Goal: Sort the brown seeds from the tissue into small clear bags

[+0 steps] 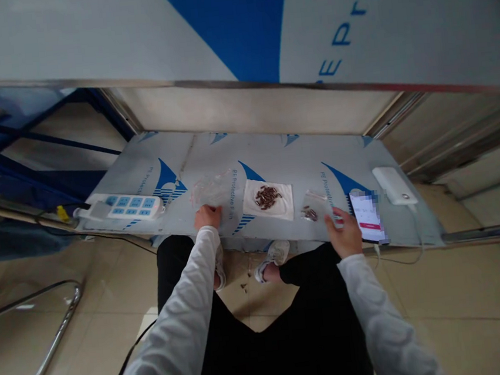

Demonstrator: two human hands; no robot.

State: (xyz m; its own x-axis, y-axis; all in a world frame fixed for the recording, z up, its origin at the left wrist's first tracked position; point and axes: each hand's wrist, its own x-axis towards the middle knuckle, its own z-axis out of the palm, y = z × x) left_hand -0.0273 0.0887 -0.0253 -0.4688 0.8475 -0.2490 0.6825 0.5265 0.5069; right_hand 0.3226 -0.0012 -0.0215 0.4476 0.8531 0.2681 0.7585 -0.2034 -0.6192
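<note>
My left hand [207,217] rests at the shelf's front edge with its fingers curled, up against a heap of clear plastic bags [209,190]. Whether a bag is pinched in those fingers is hidden. Over on the right, my right hand [345,234] has thumb and fingers apart, close by the right edge of a small clear zip bag [315,205] holding several small brown metal pieces. Between the hands lies a white cloth or paper [285,199], bearing a pile of similar short brownish metal pieces [267,196].
A phone [367,214] lies beside my right hand, with a cabled white power bank [393,184] farther right. At left is a white power strip [134,205]. An upper panel [85,38] overhangs the film-covered shelf [254,143]. Small bits [243,287] lie on the floor.
</note>
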